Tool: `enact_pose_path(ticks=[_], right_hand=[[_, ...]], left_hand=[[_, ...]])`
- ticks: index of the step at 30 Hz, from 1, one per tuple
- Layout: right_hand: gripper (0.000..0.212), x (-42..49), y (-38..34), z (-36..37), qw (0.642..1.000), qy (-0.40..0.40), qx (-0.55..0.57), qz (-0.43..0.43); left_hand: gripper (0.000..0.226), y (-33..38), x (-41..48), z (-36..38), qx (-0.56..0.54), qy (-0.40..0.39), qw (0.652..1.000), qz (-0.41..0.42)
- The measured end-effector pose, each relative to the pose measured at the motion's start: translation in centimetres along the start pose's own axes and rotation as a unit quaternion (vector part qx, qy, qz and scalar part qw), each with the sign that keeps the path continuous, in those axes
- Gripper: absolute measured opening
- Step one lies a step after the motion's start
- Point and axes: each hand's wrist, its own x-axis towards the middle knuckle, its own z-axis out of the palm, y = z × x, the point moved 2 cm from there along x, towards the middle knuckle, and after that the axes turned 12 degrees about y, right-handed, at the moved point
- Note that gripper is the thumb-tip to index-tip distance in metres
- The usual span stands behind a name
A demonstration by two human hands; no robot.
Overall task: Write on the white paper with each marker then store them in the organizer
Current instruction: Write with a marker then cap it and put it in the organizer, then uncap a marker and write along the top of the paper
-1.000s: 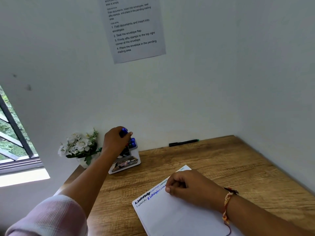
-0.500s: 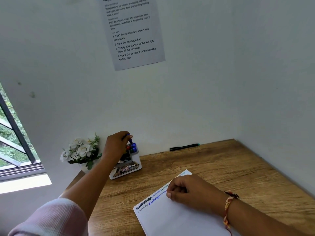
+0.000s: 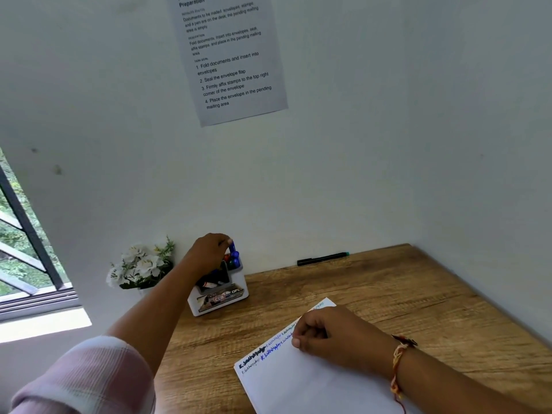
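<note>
Twelve o'clock, wall sheet [image 3: 230,55]: "Preparation", then "1 Fold documents and insert into envelopes", "2 Seal the envelope flap". Seven o'clock, organizer [image 3: 219,297] front: "OPL". Six o'clock, white paper [image 3: 298,383]: handwriting, unreadable.

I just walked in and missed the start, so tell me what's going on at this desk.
A person appears to be putting markers away. The left hand pinches a blue marker at the top of the white organizer, among other markers standing in it. The right hand rests, curled, on the white paper near the written lines. One black marker lies on the desk by the wall, not yet stored.
</note>
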Motion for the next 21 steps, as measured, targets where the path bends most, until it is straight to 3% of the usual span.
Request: enact_pose_path(ticks=[3, 5, 8, 12, 17, 21], right_hand=[[0.026, 0.0, 0.0, 0.0, 1.000, -0.001, -0.002, -0.004], [0.025, 0.0, 0.1, 0.0, 1.000, 0.001, -0.002, -0.003], [0.022, -0.1, 0.0, 0.0, 1.000, 0.009, -0.006, 0.001], [0.017, 0.0, -0.4, -0.3, 0.999, 0.033, -0.020, 0.003], [0.007, 1.4, -0.4, -2.3, 0.982, 0.177, -0.020, 0.068], [0.040, 4.8, 1.6, -4.1, 0.972, 0.157, -0.145, 0.101]], left_hand=[[0.027, 1.7, -2.6, -1.8, -0.045, 0.121, 0.992, 0.002], [0.019, 3.2, -5.7, -2.6, -0.105, 0.159, 0.982, 0.012], [0.008, 5.0, -11.3, -1.7, -0.168, 0.090, 0.981, 0.022], [0.008, 4.1, -16.1, 2.3, -0.155, 0.012, 0.987, 0.042], [0.014, 2.4, -17.1, 4.5, -0.131, -0.046, 0.988, 0.063], [0.019, 1.8, -16.4, 4.4, -0.128, -0.051, 0.986, 0.095]])
